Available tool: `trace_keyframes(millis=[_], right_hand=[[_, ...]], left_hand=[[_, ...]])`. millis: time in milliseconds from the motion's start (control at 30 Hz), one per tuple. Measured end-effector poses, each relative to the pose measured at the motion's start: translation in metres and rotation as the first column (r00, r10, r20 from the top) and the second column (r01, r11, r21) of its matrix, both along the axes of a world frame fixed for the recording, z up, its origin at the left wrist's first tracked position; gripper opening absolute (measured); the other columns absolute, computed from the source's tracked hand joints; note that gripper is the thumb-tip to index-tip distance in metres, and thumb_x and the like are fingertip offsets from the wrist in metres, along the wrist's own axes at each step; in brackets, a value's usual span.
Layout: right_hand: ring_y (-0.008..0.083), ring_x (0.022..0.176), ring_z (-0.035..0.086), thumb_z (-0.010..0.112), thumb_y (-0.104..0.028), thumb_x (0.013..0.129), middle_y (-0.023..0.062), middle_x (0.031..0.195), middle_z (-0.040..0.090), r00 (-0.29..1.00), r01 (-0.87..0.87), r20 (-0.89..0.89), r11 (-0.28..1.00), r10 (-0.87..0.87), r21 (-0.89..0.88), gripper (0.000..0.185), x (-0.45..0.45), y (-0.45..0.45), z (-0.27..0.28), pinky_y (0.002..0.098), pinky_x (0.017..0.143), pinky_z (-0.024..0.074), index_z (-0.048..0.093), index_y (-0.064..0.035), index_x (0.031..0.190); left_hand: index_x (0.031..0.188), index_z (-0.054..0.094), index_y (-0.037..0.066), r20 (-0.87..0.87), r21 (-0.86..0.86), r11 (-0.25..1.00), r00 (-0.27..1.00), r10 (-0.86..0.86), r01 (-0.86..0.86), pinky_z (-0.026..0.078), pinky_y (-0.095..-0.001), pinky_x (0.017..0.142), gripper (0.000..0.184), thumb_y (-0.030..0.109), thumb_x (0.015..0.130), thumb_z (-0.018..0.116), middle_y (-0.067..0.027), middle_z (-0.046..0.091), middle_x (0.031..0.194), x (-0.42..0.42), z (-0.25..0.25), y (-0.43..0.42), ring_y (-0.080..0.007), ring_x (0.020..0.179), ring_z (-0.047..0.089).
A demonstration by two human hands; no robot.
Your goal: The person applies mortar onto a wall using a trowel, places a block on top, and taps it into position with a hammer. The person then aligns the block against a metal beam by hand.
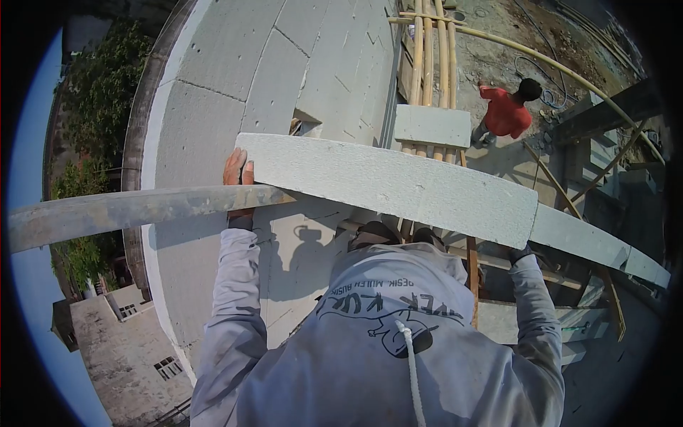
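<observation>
A long pale aerated concrete block [398, 181] spans the view in front of my chest, held between both hands. My left hand [238, 174] is closed around its left end, fingers against the end face. At the lower right corner, my right hand [521, 252] grips the block from below; most of its fingers are hidden. A worn, paint-stained bar [142, 210] crosses in front of my left wrist, its right end just under the block. Beyond the left hand is a wall of pale blocks [213, 121], with a small gap [304, 124] in it.
Another pale block [432, 126] rests on bamboo poles [435, 57] ahead. A person in a red shirt [505, 112] stands on the ground below. More pale block [590, 238] extends at right. A wooden brace [608, 167] and rooftop [121, 349] flank the work area.
</observation>
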State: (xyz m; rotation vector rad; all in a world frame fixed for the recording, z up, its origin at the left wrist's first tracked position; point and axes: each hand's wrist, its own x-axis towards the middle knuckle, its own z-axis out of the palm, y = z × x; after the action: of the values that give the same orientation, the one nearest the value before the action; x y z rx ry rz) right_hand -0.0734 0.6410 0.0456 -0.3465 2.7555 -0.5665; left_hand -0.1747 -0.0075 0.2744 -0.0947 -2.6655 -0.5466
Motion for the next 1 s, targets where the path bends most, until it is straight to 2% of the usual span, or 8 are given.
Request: trace_keyframes(millis=[133, 333, 467, 533, 600, 633, 733, 1000], right_hand=[[0.0363, 0.123, 0.038, 0.054, -0.048, 0.075, 0.0139, 0.128, 0.049, 1.0, -0.004, -0.01, 0.996, 0.005, 0.086, 0.058, 0.003, -0.001, -0.004, 0.0544, 0.106, 0.0168, 0.051, -0.0179, 0.125], [0.0404, 0.115, 0.043, 0.059, -0.044, 0.078, 0.0171, 0.123, 0.051, 0.946, -0.044, -0.295, 0.956, 0.133, 0.291, 0.053, 0.012, 0.003, -0.002, 0.0516, 0.097, 0.0333, 0.052, -0.014, 0.121], [0.0422, 0.106, 0.047, 0.07, -0.027, 0.073, 0.02, 0.111, 0.055, 0.935, 0.227, -0.301, 0.969, -0.189, 0.094, 0.047, 0.021, -0.043, 0.096, 0.0473, 0.091, 0.036, 0.055, -0.006, 0.112], [0.0405, 0.104, 0.049, 0.069, -0.024, 0.074, 0.0195, 0.108, 0.056, 0.845, 0.265, -0.506, 0.958, -0.173, 0.113, 0.041, 0.028, -0.053, 0.117, 0.0456, 0.09, 0.0372, 0.056, -0.0041, 0.108], [0.0404, 0.104, 0.049, 0.067, -0.02, 0.074, 0.02, 0.108, 0.056, 0.867, 0.328, -0.447, 0.928, -0.222, 0.175, 0.04, 0.04, -0.06, 0.134, 0.0458, 0.092, 0.0368, 0.055, -0.0004, 0.106], [0.0404, 0.105, 0.049, 0.066, -0.018, 0.074, 0.0203, 0.108, 0.056, 0.875, 0.36, -0.413, 0.91, -0.253, 0.207, 0.039, 0.046, -0.064, 0.141, 0.0459, 0.093, 0.0365, 0.054, 0.0015, 0.105], [0.0382, 0.097, 0.05, 0.066, -0.02, 0.076, 0.0196, 0.101, 0.056, 0.918, 0.276, -0.322, 0.956, -0.23, 0.104, 0.032, 0.06, -0.076, 0.161, 0.0447, 0.088, 0.0384, 0.055, -0.0018, 0.1], [0.0393, 0.088, 0.057, 0.068, -0.017, 0.071, 0.0224, 0.094, 0.06, 0.968, 0.249, 0.052, 0.966, -0.246, -0.07, 0.035, 0.054, -0.145, 0.156, 0.0419, 0.078, 0.0461, 0.059, 0.0004, 0.101]], left_hand=[[0.115, 0.056, 0.002, -0.053, -0.018, 1.0, 0.998, 0.018, -0.019, 0.031, -0.0413, 0.102, 0.033, 0.019, 0.087, 0.054, -0.0188, 0.051, 0.124, 0.0, 0.002, 0.004, -0.0322, 0.119, 0.044], [0.112, 0.056, -0.001, -0.07, 0.488, 0.809, 0.909, 0.411, -0.328, 0.039, -0.0352, 0.094, 0.031, 0.018, 0.087, 0.054, -0.0186, 0.055, 0.116, 0.045, -0.022, 0.037, -0.0312, 0.108, 0.053], [0.108, 0.056, -0.001, 0.192, 0.485, 0.734, 0.877, 0.441, -0.476, 0.043, -0.0357, 0.083, 0.03, 0.02, 0.087, 0.053, -0.0175, 0.059, 0.107, 0.101, -0.087, 0.049, -0.0291, 0.099, 0.056], [0.108, 0.056, -0.003, 0.534, 0.645, 0.455, 0.788, 0.306, -0.614, 0.043, -0.0329, 0.083, 0.032, 0.021, 0.086, 0.054, -0.0171, 0.06, 0.099, 0.12, -0.18, 0.027, -0.0265, 0.09, 0.058], [0.107, 0.055, -0.003, 0.56, 0.64, 0.406, 0.757, 0.336, -0.653, 0.045, -0.0344, 0.08, 0.034, 0.022, 0.083, 0.056, -0.0135, 0.059, 0.087, 0.116, -0.216, 0.043, -0.0224, 0.079, 0.057], [0.11, 0.053, 0.0, 0.715, 0.671, 0.014, 0.652, 0.252, -0.742, 0.048, -0.0351, 0.075, 0.038, 0.022, 0.081, 0.059, -0.0095, 0.054, 0.08, 0.1, -0.165, 0.071, -0.0195, 0.072, 0.053], [0.121, 0.045, 0.0, 0.774, 0.625, -0.015, 0.616, 0.148, -0.781, 0.051, -0.041, 0.072, 0.046, 0.02, 0.081, 0.059, -0.0115, 0.057, 0.103, 0.083, -0.197, 0.064, -0.0188, 0.076, 0.058], [0.092, 0.061, -0.002, 0.767, 0.641, 0.003, 0.64, 0.054, -0.768, 0.052, -0.0435, 0.076, 0.025, 0.018, 0.078, 0.06, -0.0167, 0.061, 0.078, 0.077, -0.239, 0.031, -0.0295, 0.071, 0.062]])
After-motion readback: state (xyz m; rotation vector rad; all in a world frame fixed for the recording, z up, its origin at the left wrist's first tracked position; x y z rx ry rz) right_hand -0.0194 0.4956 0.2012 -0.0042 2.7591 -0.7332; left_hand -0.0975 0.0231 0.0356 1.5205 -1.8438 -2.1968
